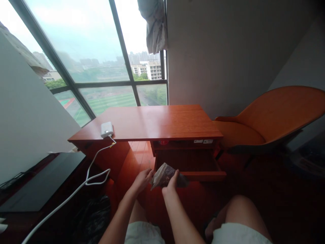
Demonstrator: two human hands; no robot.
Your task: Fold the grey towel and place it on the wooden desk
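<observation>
A crumpled packet (165, 173), grey with a dark patterned part, is held up in front of the pulled-out drawer (210, 175) of the red-brown desk (162, 122). My right hand (171, 183) grips it from the right, the thumb lying across its face. At the packet's left edge is my left hand (143, 179), its fingers bent together; whether they pinch the edge is too small to tell. The drawer's inside is dark.
On the desk's left end lies a white power bank (107, 129), its white cable (73, 193) trailing down left. An orange chair (279, 118) stands right. A black bag (93, 217) and a dark flat panel (40, 183) are at lower left.
</observation>
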